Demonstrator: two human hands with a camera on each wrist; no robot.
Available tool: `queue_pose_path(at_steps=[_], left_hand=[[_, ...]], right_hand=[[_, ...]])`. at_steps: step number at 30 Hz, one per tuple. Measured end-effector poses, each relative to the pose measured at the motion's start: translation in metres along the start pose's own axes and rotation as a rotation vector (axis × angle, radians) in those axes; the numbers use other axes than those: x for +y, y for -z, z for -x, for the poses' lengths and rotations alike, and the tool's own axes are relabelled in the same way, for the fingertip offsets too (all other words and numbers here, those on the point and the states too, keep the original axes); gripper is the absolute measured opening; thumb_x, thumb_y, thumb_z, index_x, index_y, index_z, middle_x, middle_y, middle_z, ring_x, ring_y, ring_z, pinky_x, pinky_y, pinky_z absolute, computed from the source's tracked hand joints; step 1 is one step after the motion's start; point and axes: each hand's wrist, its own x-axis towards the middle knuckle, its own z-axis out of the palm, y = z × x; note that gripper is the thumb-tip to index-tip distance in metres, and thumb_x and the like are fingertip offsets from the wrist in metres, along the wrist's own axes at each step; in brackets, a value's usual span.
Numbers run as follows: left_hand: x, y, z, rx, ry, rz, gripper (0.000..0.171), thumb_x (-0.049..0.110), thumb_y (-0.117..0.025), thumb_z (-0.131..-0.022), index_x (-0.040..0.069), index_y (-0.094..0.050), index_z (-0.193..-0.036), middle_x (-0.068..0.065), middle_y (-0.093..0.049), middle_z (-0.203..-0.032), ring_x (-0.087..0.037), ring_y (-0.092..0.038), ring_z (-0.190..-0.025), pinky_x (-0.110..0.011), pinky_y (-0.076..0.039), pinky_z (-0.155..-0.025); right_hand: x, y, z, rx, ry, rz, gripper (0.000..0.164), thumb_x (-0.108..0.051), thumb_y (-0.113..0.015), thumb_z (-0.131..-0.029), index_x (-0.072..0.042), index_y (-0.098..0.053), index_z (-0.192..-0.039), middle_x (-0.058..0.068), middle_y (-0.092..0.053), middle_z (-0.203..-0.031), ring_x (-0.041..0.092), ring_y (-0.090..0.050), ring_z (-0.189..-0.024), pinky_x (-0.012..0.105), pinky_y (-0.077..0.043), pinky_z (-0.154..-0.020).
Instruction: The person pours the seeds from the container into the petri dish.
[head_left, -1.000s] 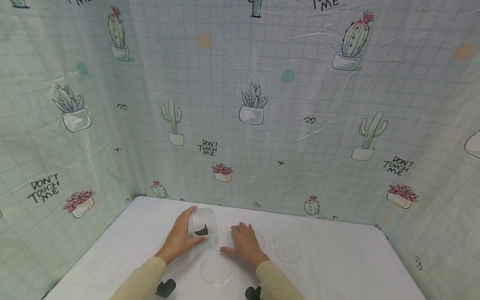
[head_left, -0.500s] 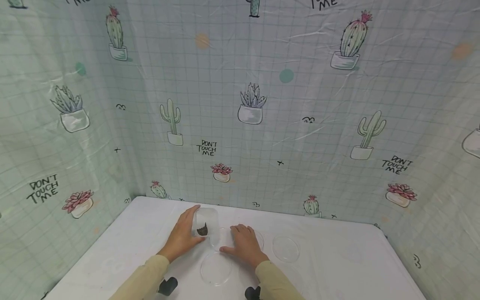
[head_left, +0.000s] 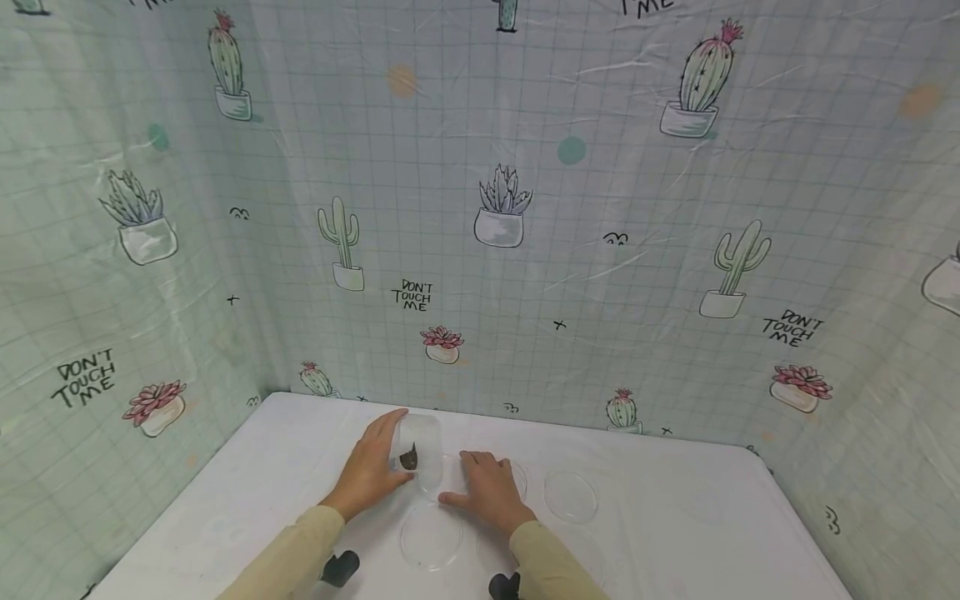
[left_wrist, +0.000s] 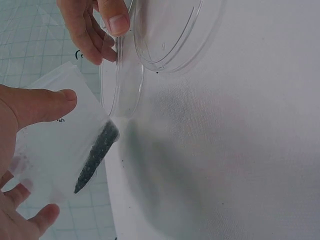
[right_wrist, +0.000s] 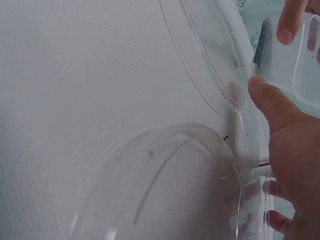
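My left hand (head_left: 367, 472) grips a clear plastic tub (head_left: 423, 433), thumb on the near side and fingers round the far side. The tub is tilted to the right over a clear petri dish (head_left: 452, 477). Dark granules (left_wrist: 97, 155) lie gathered along the tub's lower side in the left wrist view. My right hand (head_left: 491, 493) holds that dish at its right side, its thumb at the near rim. Several fingers show through the clear plastic in the right wrist view. A few dark specks (right_wrist: 225, 138) lie near the dishes.
More clear round dishes lie close by: a front dish (head_left: 432, 537), a right dish (head_left: 570, 497) and fainter ones by the right forearm. The white table (head_left: 697, 533) meets a cactus-print curtain (head_left: 622, 333) at the back. Black wrist straps (head_left: 341, 568) hang below the sleeves.
My left hand has shifted slightly right with the tub, tipping it further toward the dish. The dark granules show as a narrower patch. My right hand stays in place.
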Motion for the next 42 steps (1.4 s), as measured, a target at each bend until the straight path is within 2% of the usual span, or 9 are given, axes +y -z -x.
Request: queue_pose_path(at_steps=[13,29,42], left_hand=[[0.002,-0.001,-0.003,0.013,-0.082,-0.031,0.102,0.021,-0.088,-0.054,0.019,-0.032,-0.14,-0.005,-0.041,-0.137,-0.025,-0.039,-0.128,-0.051,-0.043,-0.098],[0.007,0.001,-0.005,0.002,-0.159,-0.064,0.1,0.016,-0.088,-0.054,0.02,-0.035,-0.139,-0.002,-0.041,-0.138,-0.021,-0.038,-0.129,-0.049,-0.042,-0.1],[0.013,0.0,-0.008,0.003,-0.274,-0.195,0.103,0.019,-0.088,-0.054,0.022,-0.032,-0.141,0.001,-0.041,-0.138,-0.019,-0.034,-0.131,-0.047,-0.039,-0.103]], right_hand=[[0.002,-0.003,-0.001,-0.024,-0.011,-0.03,0.083,-0.068,-0.058,-0.071,-0.011,-0.048,-0.13,0.004,-0.055,-0.127,0.021,-0.05,-0.118,0.044,-0.043,-0.092],[0.0,-0.001,-0.001,-0.054,-0.042,-0.07,0.083,-0.067,-0.059,-0.071,-0.011,-0.047,-0.131,0.006,-0.054,-0.129,0.022,-0.05,-0.12,0.046,-0.043,-0.095],[0.002,-0.005,-0.002,-0.05,-0.043,-0.071,0.085,-0.069,-0.058,-0.07,-0.011,-0.047,-0.131,0.005,-0.054,-0.128,0.022,-0.051,-0.118,0.045,-0.044,-0.094]])
